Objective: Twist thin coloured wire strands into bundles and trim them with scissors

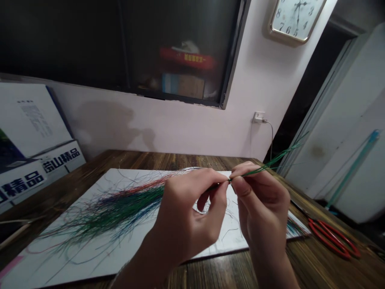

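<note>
A thin bundle of green wires (278,157) runs up and to the right from my fingertips, its loose ends fanned out. My right hand (261,204) is closed, pinching the bundle near its lower end between thumb and index finger. Touching the same spot, my left hand (192,208) is closed in a pinch on the tip of the bundle; the fingertips hide most of it. Behind and left of my hands, a large loose pile of green, blue and red wires (129,204) lies across a white board (99,263).
Red-handled scissors (333,239) lie on the wooden table (222,267) at the right. More wire ends (296,228) show at the board's right edge. Printed boxes (61,155) stand at the left. A wall with a socket (259,117) rises behind the table.
</note>
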The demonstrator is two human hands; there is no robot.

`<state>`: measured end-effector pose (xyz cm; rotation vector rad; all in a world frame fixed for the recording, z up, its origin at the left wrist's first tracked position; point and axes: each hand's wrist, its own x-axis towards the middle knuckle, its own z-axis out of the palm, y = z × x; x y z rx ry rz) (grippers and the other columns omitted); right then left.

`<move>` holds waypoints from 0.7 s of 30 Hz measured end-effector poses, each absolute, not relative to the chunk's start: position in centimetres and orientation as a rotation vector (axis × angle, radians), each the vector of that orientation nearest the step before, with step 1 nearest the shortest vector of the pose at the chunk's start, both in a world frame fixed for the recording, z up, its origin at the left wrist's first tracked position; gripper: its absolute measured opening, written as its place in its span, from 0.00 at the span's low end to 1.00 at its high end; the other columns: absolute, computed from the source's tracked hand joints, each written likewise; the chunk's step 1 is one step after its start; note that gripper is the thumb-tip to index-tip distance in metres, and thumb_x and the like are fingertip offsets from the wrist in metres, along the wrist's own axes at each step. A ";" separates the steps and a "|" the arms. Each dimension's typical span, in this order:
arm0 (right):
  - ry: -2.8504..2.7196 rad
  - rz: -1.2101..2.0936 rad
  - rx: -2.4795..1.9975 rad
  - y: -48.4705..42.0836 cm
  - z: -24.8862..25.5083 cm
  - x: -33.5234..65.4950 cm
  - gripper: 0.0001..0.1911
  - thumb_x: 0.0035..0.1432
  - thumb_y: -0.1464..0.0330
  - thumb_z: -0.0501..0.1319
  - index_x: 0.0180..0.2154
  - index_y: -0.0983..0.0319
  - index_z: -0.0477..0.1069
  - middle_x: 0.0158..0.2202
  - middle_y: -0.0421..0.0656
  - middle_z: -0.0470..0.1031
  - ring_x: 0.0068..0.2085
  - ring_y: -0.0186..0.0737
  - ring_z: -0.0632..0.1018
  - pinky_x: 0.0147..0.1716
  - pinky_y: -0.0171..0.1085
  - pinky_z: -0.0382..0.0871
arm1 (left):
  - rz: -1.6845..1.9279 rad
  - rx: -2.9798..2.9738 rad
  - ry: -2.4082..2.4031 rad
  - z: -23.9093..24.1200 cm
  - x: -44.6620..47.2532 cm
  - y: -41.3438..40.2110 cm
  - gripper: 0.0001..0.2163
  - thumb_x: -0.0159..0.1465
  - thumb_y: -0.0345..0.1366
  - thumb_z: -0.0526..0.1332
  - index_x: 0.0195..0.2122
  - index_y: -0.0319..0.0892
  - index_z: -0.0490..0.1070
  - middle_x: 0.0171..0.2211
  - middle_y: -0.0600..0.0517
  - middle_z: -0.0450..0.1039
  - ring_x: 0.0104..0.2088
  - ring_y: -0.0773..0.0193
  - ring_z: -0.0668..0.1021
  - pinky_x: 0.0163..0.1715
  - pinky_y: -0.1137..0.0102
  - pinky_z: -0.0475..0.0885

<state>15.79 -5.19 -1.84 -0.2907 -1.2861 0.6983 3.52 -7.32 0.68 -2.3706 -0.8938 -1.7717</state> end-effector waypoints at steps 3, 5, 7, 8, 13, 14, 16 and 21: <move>-1.302 0.723 -0.257 -5.1 -1.7 15.9 0.07 0.57 0.76 0.61 0.32 0.61 0.75 0.27 0.37 0.68 0.30 0.30 0.68 0.27 0.31 0.62 | -1.824 -2.368 -0.821 0.6 3.7 -7.4 0.04 0.57 0.23 0.60 0.29 0.37 0.72 0.18 0.59 0.65 0.17 0.77 0.62 0.17 0.79 0.58; -1.326 0.722 -0.223 -5.0 -1.6 16.1 0.07 0.55 0.77 0.62 0.31 0.61 0.76 0.27 0.38 0.68 0.31 0.31 0.69 0.27 0.32 0.63 | -1.886 -2.421 -0.815 0.7 3.6 -7.5 0.04 0.57 0.23 0.60 0.28 0.38 0.72 0.18 0.59 0.65 0.17 0.76 0.62 0.15 0.79 0.58; -1.353 0.719 -0.189 -4.9 -1.5 16.2 0.07 0.55 0.77 0.62 0.31 0.61 0.76 0.27 0.38 0.68 0.31 0.32 0.69 0.27 0.32 0.64 | -1.960 -2.527 -0.884 0.8 3.5 -7.5 0.05 0.58 0.24 0.60 0.27 0.39 0.73 0.17 0.58 0.65 0.17 0.75 0.63 0.14 0.78 0.57; -1.365 0.726 -0.180 -4.8 -1.5 16.2 0.07 0.54 0.78 0.62 0.31 0.61 0.76 0.27 0.38 0.68 0.30 0.32 0.69 0.26 0.32 0.64 | -2.004 -2.597 -0.937 0.9 3.3 -7.5 0.06 0.58 0.25 0.59 0.26 0.39 0.73 0.17 0.58 0.64 0.17 0.74 0.62 0.14 0.78 0.56; -1.410 0.768 -0.185 -4.7 -1.6 16.0 0.08 0.55 0.77 0.61 0.31 0.60 0.76 0.25 0.38 0.66 0.27 0.32 0.67 0.23 0.32 0.63 | -2.186 -3.039 -1.062 1.1 2.3 -6.6 0.09 0.59 0.30 0.57 0.23 0.39 0.73 0.14 0.59 0.54 0.16 0.73 0.57 0.13 0.76 0.52; -1.413 0.755 -0.195 -4.7 -1.7 16.0 0.08 0.55 0.77 0.61 0.30 0.60 0.76 0.25 0.38 0.66 0.27 0.32 0.67 0.22 0.32 0.62 | -2.171 -3.106 -1.066 1.0 2.2 -6.4 0.09 0.60 0.31 0.57 0.23 0.39 0.73 0.14 0.59 0.53 0.16 0.73 0.58 0.13 0.75 0.53; -1.402 0.716 -0.226 -4.6 -1.8 16.0 0.08 0.55 0.76 0.61 0.30 0.59 0.76 0.25 0.38 0.66 0.27 0.32 0.67 0.23 0.33 0.62 | -2.105 -3.081 -1.089 1.0 2.0 -6.3 0.09 0.60 0.30 0.57 0.25 0.39 0.74 0.14 0.58 0.57 0.16 0.72 0.61 0.13 0.76 0.56; -1.322 0.701 -0.333 -4.3 -1.9 16.0 0.07 0.55 0.75 0.62 0.31 0.59 0.76 0.25 0.37 0.68 0.28 0.31 0.68 0.26 0.32 0.61 | -1.743 -2.526 -0.929 0.6 2.4 -6.7 0.06 0.60 0.26 0.59 0.30 0.39 0.75 0.22 0.54 0.72 0.22 0.70 0.70 0.22 0.75 0.67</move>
